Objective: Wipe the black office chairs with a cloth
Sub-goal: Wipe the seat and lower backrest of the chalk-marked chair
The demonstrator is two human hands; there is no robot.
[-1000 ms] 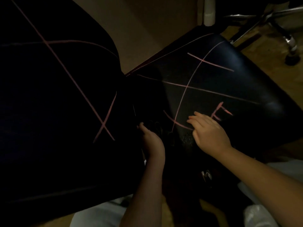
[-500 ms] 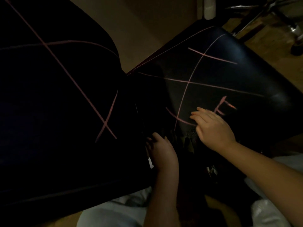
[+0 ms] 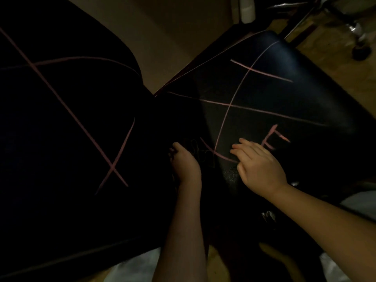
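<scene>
Two black chairs meeting at a narrow dark gap in the middle. Left chair (image 3: 61, 139): broad, matte, rounded far edge, crossed by pink chalky lines (image 3: 114, 165). Right chair (image 3: 295, 94): smooth and slightly glossy, rounded far corner, also marked with thin pink strokes. Between their far edges, a wedge of bare beige wall (image 3: 173, 27).

Left hand (image 3: 186, 162) at the gap by the left chair's inner edge, fingers curling into shadow; cannot tell whether holding anything. Just beyond it, a dark crumpled shape (image 3: 198, 148), too dim to identify.

Right hand (image 3: 259, 165) flat on the right chair's near edge, fingers straight and together, gripping nothing, fingertips touching a pink stroke.

Past the right chair's far corner, wooden floor (image 3: 335, 64) and a chrome chair base (image 3: 305, 19).
</scene>
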